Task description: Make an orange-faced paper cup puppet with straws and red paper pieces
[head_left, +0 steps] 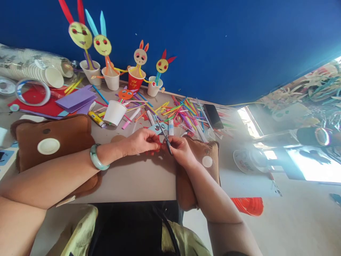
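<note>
My right hand (182, 150) is closed around a pair of scissors (168, 144), whose blades point away from me. The dark handle shows beside the thumb. My left hand (144, 141) pinches a small piece of red paper (161, 139) close to the scissors; its exact shape is partly hidden by the fingers. Just beyond the hands lie a light blue paper piece (156, 128) with dark marks and a white tube (171, 127). A white paper cup (115, 113) with an orange paper face (126, 94) stands tilted to the left.
Brown cushions (77, 133) lie under both forearms. Several finished cup puppets (136, 79) line the blue wall. Coloured sticks (183, 113), a phone (214, 116), purple paper (76, 100), a tape roll (32, 92) and stacked cups (39, 73) cover the table's back. A white bucket (243, 161) is at right.
</note>
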`<state>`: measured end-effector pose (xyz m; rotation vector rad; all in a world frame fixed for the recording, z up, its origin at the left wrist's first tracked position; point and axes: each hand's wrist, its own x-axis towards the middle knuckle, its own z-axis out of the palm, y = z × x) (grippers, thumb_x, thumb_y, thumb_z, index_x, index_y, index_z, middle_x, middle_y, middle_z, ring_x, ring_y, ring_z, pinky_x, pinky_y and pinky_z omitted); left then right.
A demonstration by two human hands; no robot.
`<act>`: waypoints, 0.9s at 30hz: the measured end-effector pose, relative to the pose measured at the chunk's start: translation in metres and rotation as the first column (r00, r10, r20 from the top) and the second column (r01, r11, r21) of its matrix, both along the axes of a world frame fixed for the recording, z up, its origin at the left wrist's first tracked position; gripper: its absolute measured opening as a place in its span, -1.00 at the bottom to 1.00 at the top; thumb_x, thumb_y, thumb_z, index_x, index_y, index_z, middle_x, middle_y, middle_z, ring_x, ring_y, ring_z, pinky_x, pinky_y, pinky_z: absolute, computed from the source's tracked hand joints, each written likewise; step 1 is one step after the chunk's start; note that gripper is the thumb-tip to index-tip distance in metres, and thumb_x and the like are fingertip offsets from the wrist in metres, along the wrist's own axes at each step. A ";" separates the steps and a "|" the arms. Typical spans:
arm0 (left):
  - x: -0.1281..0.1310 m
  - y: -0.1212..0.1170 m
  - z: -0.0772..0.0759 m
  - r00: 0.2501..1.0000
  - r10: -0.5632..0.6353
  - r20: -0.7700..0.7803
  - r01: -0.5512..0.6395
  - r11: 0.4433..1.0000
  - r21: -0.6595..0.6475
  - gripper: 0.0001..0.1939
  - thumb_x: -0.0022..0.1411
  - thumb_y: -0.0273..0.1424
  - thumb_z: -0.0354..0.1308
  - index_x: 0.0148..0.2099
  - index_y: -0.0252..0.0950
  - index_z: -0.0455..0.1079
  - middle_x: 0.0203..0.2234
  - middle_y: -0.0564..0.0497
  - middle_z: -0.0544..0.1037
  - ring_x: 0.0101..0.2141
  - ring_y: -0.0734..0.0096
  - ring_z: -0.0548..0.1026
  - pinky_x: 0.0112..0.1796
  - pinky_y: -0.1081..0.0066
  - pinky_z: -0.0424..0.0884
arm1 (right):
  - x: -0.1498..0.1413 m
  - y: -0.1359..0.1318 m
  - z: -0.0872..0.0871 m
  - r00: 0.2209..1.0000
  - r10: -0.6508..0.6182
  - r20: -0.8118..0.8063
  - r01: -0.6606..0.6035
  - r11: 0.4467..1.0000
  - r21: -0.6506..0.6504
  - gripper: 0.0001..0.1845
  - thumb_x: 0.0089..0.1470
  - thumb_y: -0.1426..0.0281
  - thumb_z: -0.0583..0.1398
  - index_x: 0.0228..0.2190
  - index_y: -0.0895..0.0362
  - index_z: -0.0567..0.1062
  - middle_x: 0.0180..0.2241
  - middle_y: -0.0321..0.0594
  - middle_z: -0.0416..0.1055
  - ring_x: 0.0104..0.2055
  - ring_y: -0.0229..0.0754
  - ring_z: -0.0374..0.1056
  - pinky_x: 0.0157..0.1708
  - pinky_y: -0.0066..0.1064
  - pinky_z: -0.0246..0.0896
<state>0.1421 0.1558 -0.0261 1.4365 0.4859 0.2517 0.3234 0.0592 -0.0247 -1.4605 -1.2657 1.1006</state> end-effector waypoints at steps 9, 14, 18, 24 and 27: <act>0.000 -0.001 0.002 1.000 0.026 0.005 -0.026 1.000 -0.003 -0.84 0.18 -0.32 0.25 -0.31 -0.34 0.49 -0.52 0.02 0.55 -0.54 0.52 0.47 -0.52 0.53 0.36 | -0.003 -0.001 0.000 0.995 -0.057 -0.076 0.056 0.998 -0.017 -0.59 -0.10 0.14 0.42 -0.59 0.14 0.41 -0.59 -0.35 0.32 -0.53 -0.33 0.15 -0.50 -0.44 0.08; 0.000 -0.004 0.004 0.999 0.040 -0.008 -0.040 0.999 -0.035 -0.79 0.19 -0.27 0.25 -0.33 -0.35 0.49 -0.56 0.03 0.52 -0.56 0.53 0.45 -0.56 0.55 0.31 | -0.004 -0.001 -0.002 0.985 -0.074 -0.153 0.071 0.997 -0.026 -0.62 -0.13 0.19 0.45 -0.57 0.13 0.42 -0.58 -0.35 0.35 -0.54 -0.31 0.21 -0.50 -0.43 0.14; 0.000 -0.004 0.005 0.995 0.093 0.034 -0.091 0.994 -0.067 -0.78 0.19 -0.27 0.27 -0.30 -0.35 0.49 -0.50 0.02 0.55 -0.53 0.55 0.46 -0.53 0.54 0.34 | -0.004 0.000 -0.001 0.989 -0.070 -0.130 0.068 0.998 -0.013 -0.60 -0.11 0.15 0.43 -0.59 0.13 0.41 -0.59 -0.35 0.33 -0.53 -0.32 0.19 -0.48 -0.44 0.14; -0.003 0.002 0.013 0.970 0.229 0.084 -0.220 0.970 -0.105 -0.79 0.17 -0.26 0.29 -0.33 -0.34 0.48 -0.47 0.02 0.59 -0.49 0.53 0.49 -0.41 0.49 0.41 | -0.003 -0.001 0.003 0.986 -0.052 -0.157 0.053 0.999 0.003 -0.51 -0.14 0.01 0.41 -0.55 0.13 0.40 -0.58 -0.38 0.25 -0.55 -0.36 0.05 -0.53 -0.45 0.00; -0.005 0.006 0.019 0.949 0.288 0.125 -0.279 0.956 -0.089 -0.83 0.16 -0.31 0.27 -0.35 -0.33 0.47 -0.50 0.04 0.58 -0.50 0.52 0.48 -0.39 0.47 0.41 | -0.002 -0.002 0.009 0.989 0.014 -0.146 -0.014 1.000 0.000 -0.42 -0.16 -0.11 0.38 -0.55 0.13 0.37 -0.56 -0.36 0.25 -0.53 -0.35 0.04 -0.52 -0.44 -0.04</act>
